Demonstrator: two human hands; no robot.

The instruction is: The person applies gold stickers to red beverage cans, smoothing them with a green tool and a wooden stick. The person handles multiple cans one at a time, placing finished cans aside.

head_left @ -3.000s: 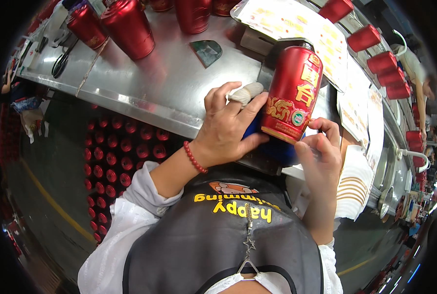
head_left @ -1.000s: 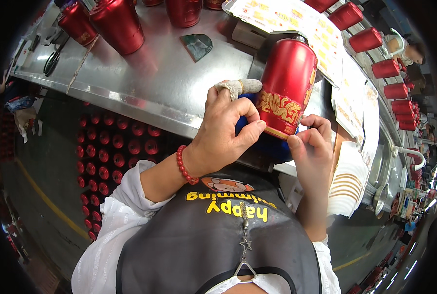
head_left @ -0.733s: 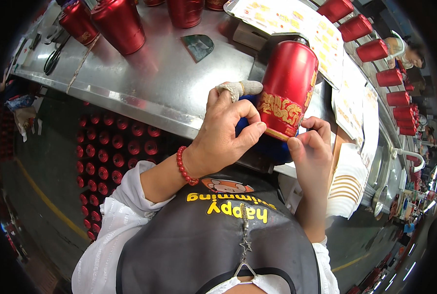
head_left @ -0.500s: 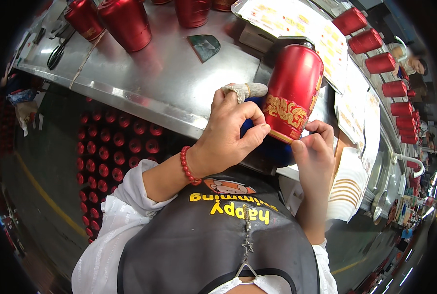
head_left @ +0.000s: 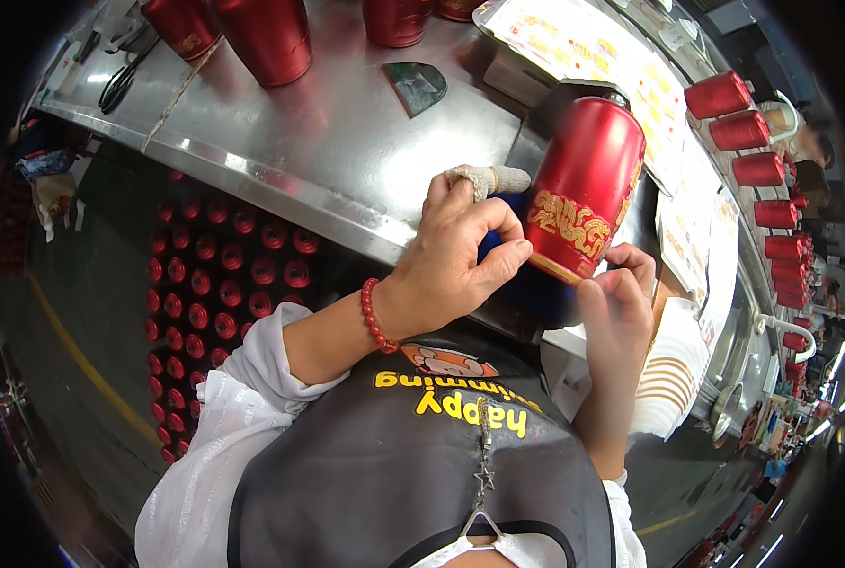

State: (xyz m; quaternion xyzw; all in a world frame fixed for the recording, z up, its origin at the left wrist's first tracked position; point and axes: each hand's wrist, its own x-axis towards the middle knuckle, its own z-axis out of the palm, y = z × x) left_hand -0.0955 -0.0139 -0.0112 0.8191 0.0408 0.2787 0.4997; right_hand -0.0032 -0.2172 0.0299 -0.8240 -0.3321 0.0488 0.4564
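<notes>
Red can's (head_left: pixel 585 189) base hidden (behind fingers (head_left: pixel 503 260)).

A steel surface (head_left: pixel 346 142) is running across the upper part of the view. Red cylindrical cans (head_left: pixel 266 38) are standing along its far edge, a dark green wedge-shaped piece (head_left: pixel 415 85) is lying flat near the middle, and black scissors (head_left: pixel 117 83) are resting at the left end. Printed label sheets (head_left: pixel 583 43) are lying to the right.

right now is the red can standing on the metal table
No, the red can is held tilted between the left hand and right hand, off the metal table.
</notes>
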